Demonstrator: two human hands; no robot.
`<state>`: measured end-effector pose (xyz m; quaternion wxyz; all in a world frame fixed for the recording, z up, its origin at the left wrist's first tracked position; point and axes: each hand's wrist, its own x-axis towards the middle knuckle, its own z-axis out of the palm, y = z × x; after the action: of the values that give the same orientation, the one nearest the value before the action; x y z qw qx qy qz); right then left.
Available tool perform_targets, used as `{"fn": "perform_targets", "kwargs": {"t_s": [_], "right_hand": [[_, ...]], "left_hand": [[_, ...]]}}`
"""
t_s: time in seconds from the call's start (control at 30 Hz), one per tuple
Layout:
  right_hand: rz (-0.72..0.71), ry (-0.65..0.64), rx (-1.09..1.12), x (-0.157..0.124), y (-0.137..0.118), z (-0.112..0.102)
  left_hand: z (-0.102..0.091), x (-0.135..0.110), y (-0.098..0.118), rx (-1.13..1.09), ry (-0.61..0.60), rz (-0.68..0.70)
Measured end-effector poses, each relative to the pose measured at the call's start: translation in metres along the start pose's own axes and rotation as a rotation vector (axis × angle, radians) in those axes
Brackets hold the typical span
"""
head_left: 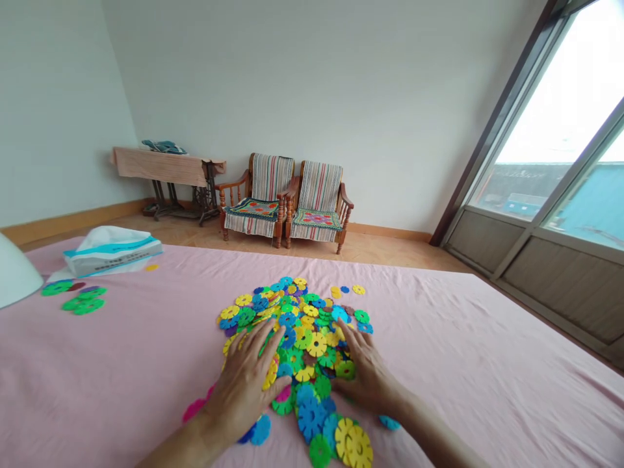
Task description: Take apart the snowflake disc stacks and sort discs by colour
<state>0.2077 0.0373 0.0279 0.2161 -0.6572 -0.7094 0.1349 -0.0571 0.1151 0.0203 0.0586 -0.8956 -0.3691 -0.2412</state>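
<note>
Plastic snowflake discs (307, 331) heaped on a bed (463, 364), tissue packet (112, 257) left, two armchairs (260, 208) behind, window (550, 130) right

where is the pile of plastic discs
In the head view, the pile of plastic discs sits near the middle of the pink bedsheet, with the left hand and right hand resting on its near side.

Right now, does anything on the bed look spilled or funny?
Yes, the plastic snowflake discs look spilled: they lie in a messy heap on the pink bedsheet. One blue disc lies apart beside the right hand, and some green discs sit far off to the left.
</note>
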Motion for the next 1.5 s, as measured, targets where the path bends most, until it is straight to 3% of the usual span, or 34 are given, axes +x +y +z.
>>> {"fn": "perform_targets", "kwargs": {"t_s": [0.07, 0.2, 0.37, 0.6, 0.73, 0.83, 0.93, 1.07, 1.13, 1.37, 1.5], "right_hand": [[0.012, 0.011, -0.007, 0.006, -0.006, 0.0], [0.098, -0.104, -0.055, 0.004, -0.008, -0.015], [0.195, -0.081, -0.115, -0.004, -0.004, -0.022], [0.114, -0.029, 0.065, 0.018, -0.027, 0.001], [0.058, 0.057, 0.266, 0.032, -0.034, 0.014], [0.093, 0.135, 0.42, 0.041, -0.036, 0.021], [0.158, 0.149, 0.702, 0.049, -0.041, 0.022], [0.191, 0.012, 1.246, 0.055, -0.052, 0.017], [0.203, -0.035, 1.367, 0.058, -0.057, 0.012], [0.221, -0.03, 1.291, 0.07, -0.07, -0.02], [0.096, -0.13, 1.17, 0.075, -0.069, -0.037]], "left_hand": [[-0.005, 0.002, -0.012, -0.01, -0.067, -0.09], [-0.021, 0.007, -0.032, -0.042, -0.258, -0.263], [-0.033, 0.009, -0.038, -0.076, -0.387, -0.341], [-0.021, 0.017, -0.027, -0.223, -0.334, -0.267], [-0.011, 0.031, -0.019, -0.381, -0.278, -0.191], [-0.002, 0.042, -0.013, -0.453, -0.256, -0.144], [0.004, 0.052, -0.006, -0.507, -0.244, -0.127], [0.003, 0.065, 0.001, -0.615, -0.237, -0.122], [0.0, 0.071, 0.002, -0.668, -0.235, -0.125], [-0.005, 0.08, -0.015, -0.654, -0.203, -0.247], [-0.014, 0.075, -0.027, -0.544, -0.21, -0.295]]}}
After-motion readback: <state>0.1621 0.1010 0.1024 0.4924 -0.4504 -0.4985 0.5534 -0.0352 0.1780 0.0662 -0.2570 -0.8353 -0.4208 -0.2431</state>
